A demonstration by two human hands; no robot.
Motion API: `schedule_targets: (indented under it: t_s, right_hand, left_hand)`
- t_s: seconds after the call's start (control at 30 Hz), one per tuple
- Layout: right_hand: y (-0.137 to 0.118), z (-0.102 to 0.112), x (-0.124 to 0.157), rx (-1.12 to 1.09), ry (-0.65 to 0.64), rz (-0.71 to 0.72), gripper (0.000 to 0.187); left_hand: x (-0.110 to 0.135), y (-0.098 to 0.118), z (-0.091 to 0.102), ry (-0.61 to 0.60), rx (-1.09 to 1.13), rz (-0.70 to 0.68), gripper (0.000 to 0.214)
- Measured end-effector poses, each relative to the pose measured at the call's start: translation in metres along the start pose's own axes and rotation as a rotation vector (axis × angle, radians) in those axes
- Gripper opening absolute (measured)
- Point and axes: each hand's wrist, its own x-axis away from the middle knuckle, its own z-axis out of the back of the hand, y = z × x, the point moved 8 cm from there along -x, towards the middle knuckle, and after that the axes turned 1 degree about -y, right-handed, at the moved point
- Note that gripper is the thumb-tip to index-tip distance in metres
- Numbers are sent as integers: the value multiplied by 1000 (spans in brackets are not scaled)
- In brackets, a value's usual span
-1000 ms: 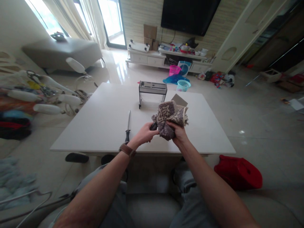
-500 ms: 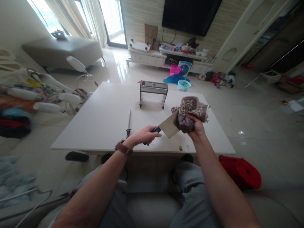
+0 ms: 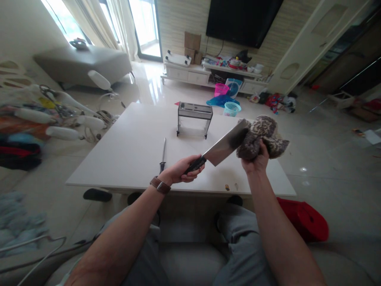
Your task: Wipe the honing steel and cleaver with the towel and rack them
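My left hand [image 3: 186, 170] is closed around the black handle of a cleaver [image 3: 224, 147], whose broad blade points up and to the right. A bunched brown-and-cream patterned towel [image 3: 263, 126] is gripped in my right hand [image 3: 256, 161]. The towel touches the far end of the blade and hides its tip. Both hands are raised over the white table [image 3: 125, 159]. Left of the cleaver, a honing steel [image 3: 164, 150] lies on the tabletop, its dark handle partly behind my left wrist.
A small glass tank with a dark top [image 3: 195, 113] stands at the table's far side. Near the front edge lie a small yellowish object [image 3: 227, 187] and a small clear piece [image 3: 236, 186]. A red bin-like object [image 3: 306, 220] is on the floor at right.
My right hand has moved right with the towel, toward the blade's tip end. The cleaver has turned, its blade now angled higher and showing more of its face.
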Motion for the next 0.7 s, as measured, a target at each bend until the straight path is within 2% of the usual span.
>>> schedule_targets:
  t_s: [0.13, 0.23, 0.3, 0.43, 0.57, 0.7]
  right_hand:
    - [-18, -18, 13, -97, -140, 7, 40]
    - [-15, -30, 26, -136, -252, -59, 59]
    - [-7, -37, 32, -142, -328, -104, 64]
    - [10, -42, 34, -73, -422, -165, 64]
    - [22, -34, 33, 102, -408, -154, 64]
    - [34, -22, 33, 285, -393, -168, 55]
  left_hand:
    - [3, 25, 21, 245, -69, -311, 53]
    - [15, 44, 32, 455, -175, -553, 56]
    - [23, 51, 32, 549, -255, -649, 57]
    - [32, 55, 25, 662, -409, -714, 55]
    - [31, 52, 19, 703, -495, -728, 52]
    - [30, 47, 15, 778, -627, -729, 47]
